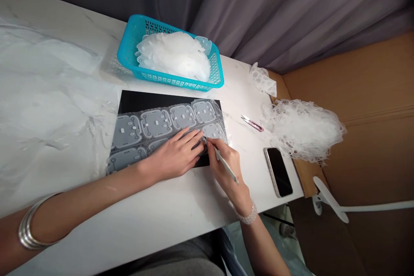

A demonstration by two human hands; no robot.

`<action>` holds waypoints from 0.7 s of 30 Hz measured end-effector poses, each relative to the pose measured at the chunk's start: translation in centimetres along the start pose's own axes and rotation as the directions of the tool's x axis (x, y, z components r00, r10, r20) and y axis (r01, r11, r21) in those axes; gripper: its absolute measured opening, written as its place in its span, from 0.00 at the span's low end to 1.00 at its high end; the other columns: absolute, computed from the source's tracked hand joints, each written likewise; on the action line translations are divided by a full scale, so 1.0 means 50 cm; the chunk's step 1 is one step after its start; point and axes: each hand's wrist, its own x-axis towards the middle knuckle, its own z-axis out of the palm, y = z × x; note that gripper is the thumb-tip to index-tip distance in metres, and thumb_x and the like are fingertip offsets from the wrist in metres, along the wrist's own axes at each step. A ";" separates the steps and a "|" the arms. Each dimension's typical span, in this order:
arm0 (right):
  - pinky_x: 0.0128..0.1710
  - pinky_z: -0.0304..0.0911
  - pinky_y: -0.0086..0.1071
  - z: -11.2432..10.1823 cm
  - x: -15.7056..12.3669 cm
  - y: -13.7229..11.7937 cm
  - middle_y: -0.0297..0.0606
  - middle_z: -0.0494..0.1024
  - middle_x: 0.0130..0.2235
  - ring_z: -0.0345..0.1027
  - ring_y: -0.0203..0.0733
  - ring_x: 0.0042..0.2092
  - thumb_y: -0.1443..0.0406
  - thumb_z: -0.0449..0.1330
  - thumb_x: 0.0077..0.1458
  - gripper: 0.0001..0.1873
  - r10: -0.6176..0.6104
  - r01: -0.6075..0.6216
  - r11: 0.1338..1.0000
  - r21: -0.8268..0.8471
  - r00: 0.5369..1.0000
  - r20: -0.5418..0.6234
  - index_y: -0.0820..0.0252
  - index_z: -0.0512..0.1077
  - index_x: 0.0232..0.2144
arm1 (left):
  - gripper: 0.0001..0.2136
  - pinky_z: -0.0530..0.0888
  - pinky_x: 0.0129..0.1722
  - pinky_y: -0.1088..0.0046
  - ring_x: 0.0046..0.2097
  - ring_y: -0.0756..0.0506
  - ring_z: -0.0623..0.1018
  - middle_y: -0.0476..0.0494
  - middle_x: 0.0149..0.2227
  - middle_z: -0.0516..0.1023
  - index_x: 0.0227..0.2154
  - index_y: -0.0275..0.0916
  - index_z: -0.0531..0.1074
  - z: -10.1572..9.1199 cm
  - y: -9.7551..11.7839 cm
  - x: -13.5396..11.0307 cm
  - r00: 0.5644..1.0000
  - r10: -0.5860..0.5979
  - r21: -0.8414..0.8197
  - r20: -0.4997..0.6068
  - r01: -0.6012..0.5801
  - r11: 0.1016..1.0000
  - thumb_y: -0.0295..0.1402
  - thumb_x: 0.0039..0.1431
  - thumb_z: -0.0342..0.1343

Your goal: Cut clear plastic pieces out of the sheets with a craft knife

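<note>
A translucent sheet [156,123] of moulded rounded-square pieces in two rows lies over a black mat [142,100] on the table. My left hand [179,151] rests flat on the sheet's near row, fingers stretched out toward its right end. Pinched in my right hand [226,166] is a slim, pale pen-like tool [228,167]. Its tip meets the sheet close beside my left fingertips, where the fingers partly hide it, so I cannot tell what kind of tip it has.
Behind the mat stands a blue basket [177,79] heaped with translucent pieces [174,54]. To the right lie thread snips [252,123], a phone [278,172] and a pile of lacy offcuts [307,129]. Clear plastic sheeting [54,108] covers the table's left side.
</note>
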 end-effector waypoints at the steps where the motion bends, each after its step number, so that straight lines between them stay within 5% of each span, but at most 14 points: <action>1: 0.32 0.66 0.34 -0.001 -0.007 0.001 0.39 0.79 0.35 0.71 0.40 0.30 0.67 0.50 0.68 0.10 -0.023 0.023 1.000 -0.015 1.000 -0.001 0.58 0.71 0.44 | 0.18 0.58 0.66 0.54 0.66 0.35 0.66 0.29 0.63 0.69 0.56 0.30 0.70 0.000 0.000 0.000 1.000 -0.003 -0.004 0.001 0.003 1.000 0.33 0.71 0.43; 11: 0.45 0.72 0.42 0.011 -0.023 0.020 0.49 0.77 0.39 0.71 0.51 0.50 0.74 0.50 0.67 0.13 -0.313 0.312 0.932 -0.186 0.949 0.024 0.65 0.68 0.50 | 0.20 0.59 0.66 0.53 0.65 0.34 0.66 0.29 0.63 0.69 0.57 0.28 0.69 0.004 -0.004 -0.001 0.999 0.039 0.064 0.014 -0.040 0.997 0.34 0.71 0.43; 17: 0.54 0.70 0.46 0.040 0.001 0.045 0.56 0.73 0.55 0.68 0.52 0.55 0.72 0.50 0.67 0.17 -0.261 0.246 0.939 -0.242 0.965 -0.031 0.67 0.68 0.55 | 0.21 0.58 0.66 0.52 0.65 0.35 0.66 0.30 0.62 0.70 0.59 0.26 0.68 0.012 -0.001 -0.005 1.000 0.029 0.094 -0.001 -0.029 0.995 0.34 0.71 0.41; 21: 0.60 0.65 0.48 0.044 0.010 0.040 0.56 0.73 0.57 0.64 0.54 0.60 0.73 0.49 0.66 0.21 -0.279 0.282 0.920 -0.273 0.959 0.048 0.71 0.66 0.59 | 0.21 0.59 0.66 0.52 0.64 0.35 0.68 0.31 0.59 0.73 0.58 0.26 0.69 0.015 0.000 -0.008 1.000 0.024 0.066 -0.009 -0.023 0.998 0.34 0.71 0.42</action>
